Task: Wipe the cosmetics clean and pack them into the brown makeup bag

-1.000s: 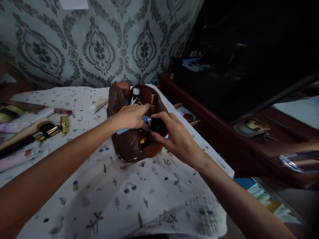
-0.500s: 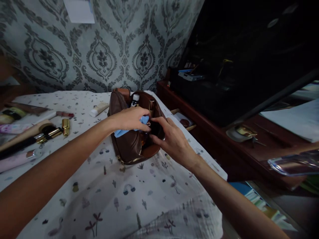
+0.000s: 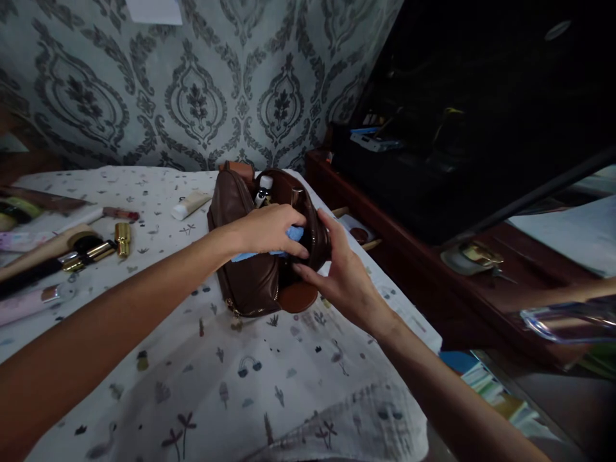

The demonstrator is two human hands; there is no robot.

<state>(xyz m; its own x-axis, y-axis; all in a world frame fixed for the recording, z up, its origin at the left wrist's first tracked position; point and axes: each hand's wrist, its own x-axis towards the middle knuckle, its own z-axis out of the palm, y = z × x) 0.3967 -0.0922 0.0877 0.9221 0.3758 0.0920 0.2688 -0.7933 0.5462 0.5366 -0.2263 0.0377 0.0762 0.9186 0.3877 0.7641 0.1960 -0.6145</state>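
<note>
Far to the left of the left hand, a pink tube [image 3: 24,308] with a shiny collar and a slim black item [image 3: 33,277] with gold fittings lie on the printed cloth [image 3: 216,391] that covers the table top. Nearer that hand, though well apart from it, is a gold cylinder [image 3: 122,240], with a small red tube [image 3: 120,213] just beyond it. A cream tube [image 3: 192,204] lies past the left forearm, near the left side of the brown bag [image 3: 250,282]. The left hand [image 3: 272,231] is bent over the bag's opening, thumb and fingers closed around a crumpled blue cloth [image 3: 294,233], part of which shows below the palm. The bag sits on the table beneath the left hand and against the right, unzipped, its rounded flap below the right thumb. Inside it, just beyond the left knuckles, are a white-capped bottle [image 3: 265,183] and, right of that, a dark tube [image 3: 297,195] with a metallic top. The right hand [image 3: 353,279] curves around the bag's right side, fingers at the wall, thumb by the open end; whether it grips or merely touches cannot be told. Right of its fingers, a drawer [image 3: 357,230] stands partly open in the dark red desk [image 3: 423,260]; farther right lies a clear case [image 3: 563,324]
</note>
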